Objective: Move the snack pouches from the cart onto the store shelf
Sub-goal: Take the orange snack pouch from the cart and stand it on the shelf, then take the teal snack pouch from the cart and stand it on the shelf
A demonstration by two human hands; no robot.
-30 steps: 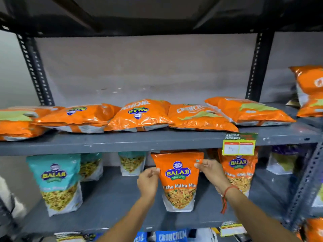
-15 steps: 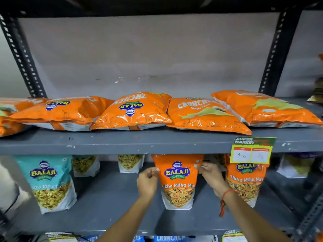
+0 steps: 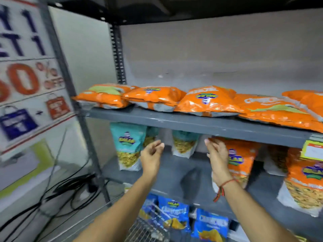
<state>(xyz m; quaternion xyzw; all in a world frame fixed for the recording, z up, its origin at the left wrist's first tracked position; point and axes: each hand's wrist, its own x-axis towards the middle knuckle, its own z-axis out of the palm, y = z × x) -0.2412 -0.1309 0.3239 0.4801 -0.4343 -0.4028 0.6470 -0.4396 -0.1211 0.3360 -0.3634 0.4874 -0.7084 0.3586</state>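
Your left hand (image 3: 151, 155) hangs free, fingers loosely spread, holding nothing. Your right hand (image 3: 217, 157) is open too, flat in front of the upright orange pouch (image 3: 242, 161) on the middle shelf (image 3: 190, 169). Contact unclear. Cart (image 3: 148, 231) sits low.

The whole view is smeared. The right hand (image 3: 218, 159) hides part of an orange pouch (image 3: 242, 159) — contact unclear. The sale poster (image 3: 26, 84) and wire cart (image 3: 148, 231) are cut off.
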